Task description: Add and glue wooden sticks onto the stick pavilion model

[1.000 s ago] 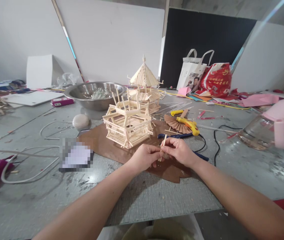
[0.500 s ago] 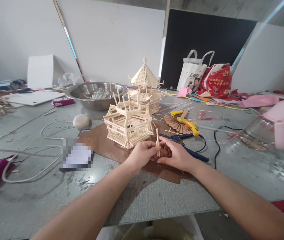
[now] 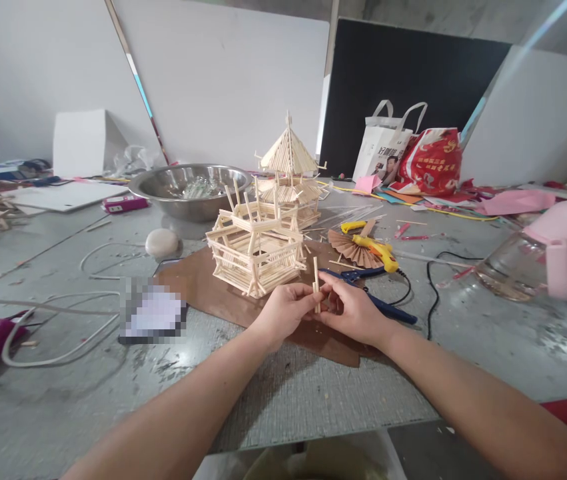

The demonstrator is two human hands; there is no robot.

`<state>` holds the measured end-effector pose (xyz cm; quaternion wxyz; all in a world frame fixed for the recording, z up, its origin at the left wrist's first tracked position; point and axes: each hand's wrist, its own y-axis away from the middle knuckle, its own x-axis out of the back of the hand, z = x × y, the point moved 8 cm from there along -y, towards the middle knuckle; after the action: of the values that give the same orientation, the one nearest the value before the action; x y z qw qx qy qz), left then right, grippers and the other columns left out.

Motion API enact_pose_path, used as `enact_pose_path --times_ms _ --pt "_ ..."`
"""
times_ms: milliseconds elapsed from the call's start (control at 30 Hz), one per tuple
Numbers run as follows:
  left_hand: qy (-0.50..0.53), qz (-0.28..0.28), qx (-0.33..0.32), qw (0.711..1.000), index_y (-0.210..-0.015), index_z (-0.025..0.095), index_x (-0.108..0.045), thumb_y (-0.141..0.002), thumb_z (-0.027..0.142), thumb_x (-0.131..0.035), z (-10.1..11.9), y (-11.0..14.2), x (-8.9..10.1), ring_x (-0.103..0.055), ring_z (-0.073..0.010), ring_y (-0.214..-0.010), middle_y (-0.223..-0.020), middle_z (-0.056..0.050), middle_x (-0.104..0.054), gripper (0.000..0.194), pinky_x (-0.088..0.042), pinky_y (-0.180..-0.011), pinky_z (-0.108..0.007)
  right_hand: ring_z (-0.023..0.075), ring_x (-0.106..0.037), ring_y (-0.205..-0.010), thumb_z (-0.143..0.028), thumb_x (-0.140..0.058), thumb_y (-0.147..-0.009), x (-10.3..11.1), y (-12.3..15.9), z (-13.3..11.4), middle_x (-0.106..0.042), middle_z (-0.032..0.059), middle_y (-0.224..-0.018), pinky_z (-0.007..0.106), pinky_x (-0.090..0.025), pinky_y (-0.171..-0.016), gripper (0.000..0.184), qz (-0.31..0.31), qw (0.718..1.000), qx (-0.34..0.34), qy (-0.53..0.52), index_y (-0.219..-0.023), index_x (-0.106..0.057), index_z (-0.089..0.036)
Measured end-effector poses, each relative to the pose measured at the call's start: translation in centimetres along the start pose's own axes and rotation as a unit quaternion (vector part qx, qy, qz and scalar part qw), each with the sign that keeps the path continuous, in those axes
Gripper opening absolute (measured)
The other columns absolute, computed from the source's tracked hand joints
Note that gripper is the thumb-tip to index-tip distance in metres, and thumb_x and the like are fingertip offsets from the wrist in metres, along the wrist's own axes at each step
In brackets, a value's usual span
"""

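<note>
Between thumb and fingers, my left hand point(image 3: 284, 311) pinches short wooden sticks point(image 3: 316, 267) that stand nearly upright. My right hand point(image 3: 352, 311) closes on the same sticks from the other side, its fingertips partly hidden. Just beyond my left hand, an open hexagonal wooden stick frame point(image 3: 258, 253) rests on a brown sheet point(image 3: 193, 277). Behind that frame stands a stick pavilion point(image 3: 290, 157) with a pointed roof. Blue-handled pliers point(image 3: 393, 311) lie beside my right hand, partly covered by it.
A yellow glue gun point(image 3: 380, 252) lies by a pleated brown paper fan point(image 3: 348, 247). At the back left is a metal bowl point(image 3: 163, 200). A glass jug point(image 3: 506, 267) stands on the right, near black cable. A blurred-out flat object point(image 3: 153, 312) and white cord point(image 3: 63, 360) lie left.
The upright sticks have shifted very slightly to the right within my fingers. My right fingertips sit a little closer round them; everything else stays in place.
</note>
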<state>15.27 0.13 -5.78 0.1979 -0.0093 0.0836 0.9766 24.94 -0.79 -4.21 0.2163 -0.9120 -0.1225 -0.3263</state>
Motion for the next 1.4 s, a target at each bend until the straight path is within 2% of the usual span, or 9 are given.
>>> enact_pose_path --times_ms 200,333,467,600,967,1100,1200,1300,1400 --pt "-0.128 0.005 -0.059 0.990 -0.066 0.013 -0.058 -0.069 0.035 -0.053 0.6 -0.1 0.2 -0.045 -0.0084 -0.051 -0.055 0.002 -0.052 0.023 -0.034 -0.049 -0.020 0.0093 -0.046 -0.062 -0.032 -0.060 -0.066 -0.1 -0.3 -0.8 -0.053 0.0053 -0.095 0.024 -0.043 -0.057 0.059 -0.043 0.997 0.016 -0.060 -0.120 -0.039 -0.019" --pt "-0.291 0.023 -0.123 0.948 -0.062 0.015 -0.060 -0.070 0.027 -0.047 1.9 0.4 0.1 -0.043 -0.0095 -0.053 -0.054 0.003 -0.050 0.020 -0.031 -0.049 -0.020 0.0095 -0.047 -0.062 -0.035 -0.055 -0.071 0.4 -0.6 -0.5 -0.054 0.0030 -0.081 0.023 -0.042 -0.056 0.034 -0.023 0.992 -0.019 -0.122 -0.100 -0.052 -0.018" --pt "-0.369 0.012 -0.151 0.917 -0.058 0.016 -0.058 -0.071 0.026 -0.044 2.3 0.7 -0.5 -0.046 -0.0104 -0.054 -0.054 0.002 -0.053 0.022 -0.032 -0.050 -0.020 0.0115 -0.051 -0.066 -0.035 -0.054 -0.072 0.5 -0.8 0.1 -0.056 0.0010 -0.073 0.025 -0.042 -0.062 0.019 -0.006 0.985 -0.060 -0.159 -0.080 -0.055 -0.017" --pt "-0.370 0.000 -0.147 0.917 -0.060 0.016 -0.059 -0.072 0.028 -0.044 2.1 0.6 -0.5 -0.047 -0.0108 -0.054 -0.055 0.001 -0.054 0.023 -0.032 -0.050 -0.020 0.0115 -0.053 -0.068 -0.034 -0.056 -0.071 0.4 -0.9 0.3 -0.057 0.0005 -0.072 0.025 -0.042 -0.065 0.018 -0.010 0.977 -0.065 -0.202 -0.073 -0.054 -0.017" --pt "-0.244 -0.041 -0.089 0.965 -0.071 0.013 -0.064 -0.073 0.041 -0.047 0.9 0.2 -0.6 -0.048 -0.0102 -0.055 -0.061 -0.001 -0.059 0.033 -0.038 -0.053 -0.020 0.0112 -0.053 -0.064 -0.040 -0.055 -0.070 0.5 -0.9 0.6 -0.057 0.0009 -0.072 0.025 -0.043 -0.061 0.024 -0.001 0.971 -0.084 -0.223 -0.073 -0.053 -0.016" --pt "-0.174 -0.019 -0.040 0.984 -0.070 0.013 -0.063 -0.068 0.041 -0.053 0.3 -0.1 -0.1 -0.047 -0.0090 -0.052 -0.058 -0.001 -0.058 0.029 -0.039 -0.051 -0.020 0.0140 -0.055 -0.070 -0.045 -0.048 -0.074 1.7 -1.0 0.9 -0.059 0.0046 -0.081 0.028 -0.044 -0.064 0.034 -0.014 0.989 -0.074 -0.124 -0.091 -0.053 -0.017" --pt "-0.110 0.007 -0.005 0.994 -0.069 0.013 -0.061 -0.066 0.039 -0.056 -0.1 -0.2 0.5 -0.046 -0.0074 -0.050 -0.056 0.000 -0.056 0.026 -0.038 -0.050 -0.019 0.0218 -0.049 -0.100 -0.051 -0.050 -0.069 4.4 -1.1 1.3 -0.049 0.0120 -0.115 0.037 -0.038 -0.084 0.065 0.003 0.997 -0.042 0.071 -0.123 -0.034 -0.018" --pt "-0.084 0.017 0.007 0.996 -0.066 0.013 -0.059 -0.065 0.039 -0.057 -0.2 -0.3 0.9 -0.045 -0.0062 -0.048 -0.056 0.001 -0.055 0.026 -0.037 -0.049 -0.019 0.0318 -0.019 -0.124 -0.059 -0.059 -0.053 5.5 -0.9 3.3 -0.024 0.0155 -0.136 0.049 -0.015 -0.098 0.100 -0.071 0.957 -0.070 0.273 -0.133 -0.017 -0.017" --pt "-0.072 0.032 0.007 0.997 -0.063 0.014 -0.057 -0.064 0.039 -0.059 -0.2 -0.4 1.3 -0.044 -0.0052 -0.046 -0.056 0.002 -0.054 0.025 -0.037 -0.049 -0.019 0.0342 -0.006 -0.126 -0.059 -0.061 -0.048 5.3 0.1 6.1 -0.014 0.0160 -0.139 0.055 -0.004 -0.097 0.106 -0.183 0.903 -0.156 0.355 -0.134 -0.015 -0.016"
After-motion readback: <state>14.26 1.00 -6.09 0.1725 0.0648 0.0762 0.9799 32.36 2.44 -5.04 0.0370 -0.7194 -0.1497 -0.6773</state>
